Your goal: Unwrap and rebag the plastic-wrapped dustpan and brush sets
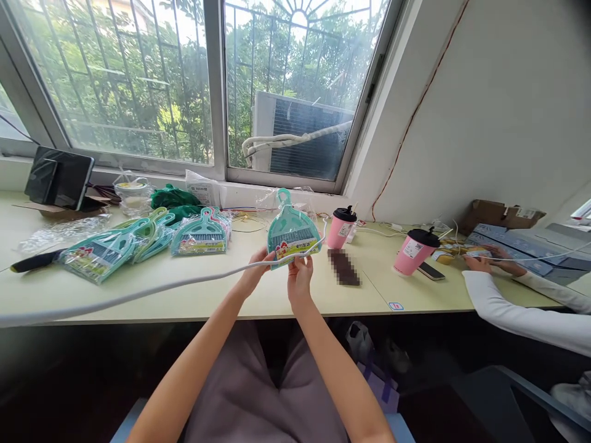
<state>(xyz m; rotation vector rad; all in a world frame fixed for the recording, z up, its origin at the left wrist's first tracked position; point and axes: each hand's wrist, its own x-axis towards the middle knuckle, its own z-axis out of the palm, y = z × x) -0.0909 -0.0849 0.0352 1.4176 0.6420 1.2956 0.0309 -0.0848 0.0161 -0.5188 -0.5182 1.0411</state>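
Note:
Both my hands hold up a mint-green mini dustpan and brush set [293,224] in clear wrapping, above the pale table. My left hand [257,271] grips its lower left corner, and my right hand [300,278] pinches the bottom edge. A yellow printed label runs across its lower part, over the dark bristles. A white cable [184,282] crosses the view in front of the set and my left fingers. To the left lie a similar wrapped set [201,237] and a pile of wrapped dustpan sets [104,249].
Right of my hands stand two pink cups [341,229] with black lids, one beside a phone [431,271]. At far right a co-worker's hands [484,258] handle something near blue boxes [508,246]. A black-handled tool [34,261] and a tablet [60,178] are at left.

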